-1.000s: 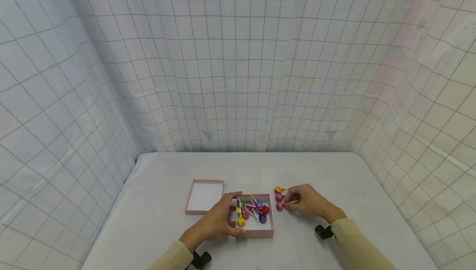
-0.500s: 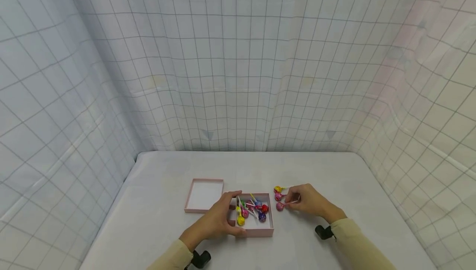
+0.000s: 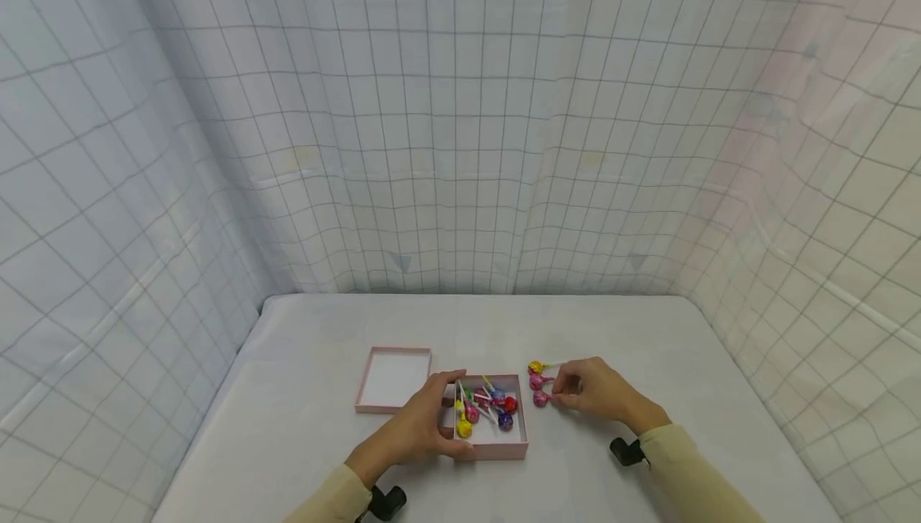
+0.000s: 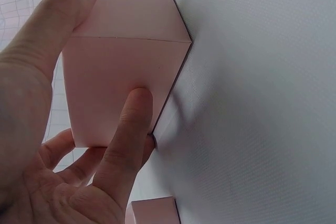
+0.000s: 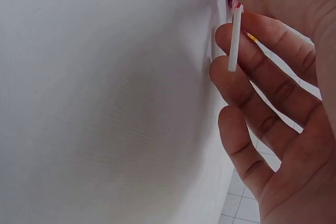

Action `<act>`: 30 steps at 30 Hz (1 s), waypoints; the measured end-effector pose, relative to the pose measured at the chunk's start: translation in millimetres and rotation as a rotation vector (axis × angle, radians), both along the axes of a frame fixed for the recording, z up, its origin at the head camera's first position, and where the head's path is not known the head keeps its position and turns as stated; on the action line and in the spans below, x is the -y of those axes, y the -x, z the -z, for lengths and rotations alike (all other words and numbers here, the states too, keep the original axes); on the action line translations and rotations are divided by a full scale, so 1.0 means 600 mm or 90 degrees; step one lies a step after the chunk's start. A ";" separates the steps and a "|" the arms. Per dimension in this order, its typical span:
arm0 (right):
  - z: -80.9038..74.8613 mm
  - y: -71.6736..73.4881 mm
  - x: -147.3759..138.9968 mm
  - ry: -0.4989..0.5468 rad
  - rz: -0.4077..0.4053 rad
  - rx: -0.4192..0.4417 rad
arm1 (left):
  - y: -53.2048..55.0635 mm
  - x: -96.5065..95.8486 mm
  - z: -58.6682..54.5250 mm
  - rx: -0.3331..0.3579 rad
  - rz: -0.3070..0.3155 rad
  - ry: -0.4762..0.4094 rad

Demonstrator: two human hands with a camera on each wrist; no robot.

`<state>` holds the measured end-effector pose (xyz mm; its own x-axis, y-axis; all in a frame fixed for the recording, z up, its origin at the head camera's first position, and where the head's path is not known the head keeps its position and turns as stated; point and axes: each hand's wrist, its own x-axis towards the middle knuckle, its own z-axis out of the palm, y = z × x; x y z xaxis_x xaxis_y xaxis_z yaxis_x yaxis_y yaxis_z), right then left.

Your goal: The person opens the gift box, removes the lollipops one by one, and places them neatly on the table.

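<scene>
My left hand (image 3: pixel 424 427) grips the pale pink box (image 3: pixel 492 452) from its left side, thumb at the near wall and fingers reaching to the far corner. In the left wrist view one fingertip presses the box's side wall (image 4: pixel 105 87). Inside lie several wrapped lollipops, among them a yellow one (image 3: pixel 464 429), a red one (image 3: pixel 510 404) and a purple one (image 3: pixel 505 421). Right of the box, my right hand (image 3: pixel 600 391) pinches a pink lollipop (image 3: pixel 540 399) between thumb and index finger. Its white stick (image 5: pixel 234 40) runs past the other, loosely bent fingers in the right wrist view.
Just beyond the pinched lollipop lie another pink lollipop (image 3: pixel 536 381) and a yellow-wrapped one (image 3: pixel 536 367), in a column. The pink-rimmed box lid (image 3: pixel 394 379) lies inside-up behind my left hand. White gridded curtains (image 3: pixel 460 147) enclose the white table (image 3: pixel 324 331).
The pinched lollipop's white stick, seen past my right fingers earlier, tilted upward and is now hidden in the head view. Both hands and the box stay almost in place.
</scene>
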<state>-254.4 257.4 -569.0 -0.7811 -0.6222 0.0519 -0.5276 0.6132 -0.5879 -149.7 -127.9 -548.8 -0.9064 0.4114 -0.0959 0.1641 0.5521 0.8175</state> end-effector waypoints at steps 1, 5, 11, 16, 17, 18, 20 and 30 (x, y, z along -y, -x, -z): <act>0.000 0.000 -0.001 -0.003 0.001 -0.004 | 0.000 0.001 0.000 -0.002 0.002 0.001; -0.006 0.000 -0.002 -0.032 0.017 -0.029 | 0.000 0.000 0.000 0.004 0.000 0.003; -0.031 -0.007 0.005 -0.071 0.033 -0.093 | -0.005 -0.001 0.002 0.011 -0.009 0.009; -0.053 -0.014 0.018 -0.063 0.027 -0.126 | -0.005 0.000 0.001 0.008 -0.009 0.008; -0.057 -0.015 0.022 -0.062 0.024 -0.131 | -0.005 0.000 0.001 0.008 -0.008 0.008; -0.061 -0.016 0.026 -0.062 0.020 -0.133 | -0.005 0.000 0.001 0.008 -0.008 0.007; -0.067 -0.018 0.035 -0.058 0.004 -0.147 | -0.005 0.001 0.001 0.010 -0.006 0.005; -0.111 -0.033 0.094 -0.052 -0.083 -0.179 | 0.001 0.000 0.000 0.009 0.000 -0.002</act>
<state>-234.7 201.2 -502.3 -0.6572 -0.7268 0.1996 -0.7391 0.5697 -0.3593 -150.3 -127.8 -548.7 -0.9051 0.4114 -0.1076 0.1524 0.5501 0.8211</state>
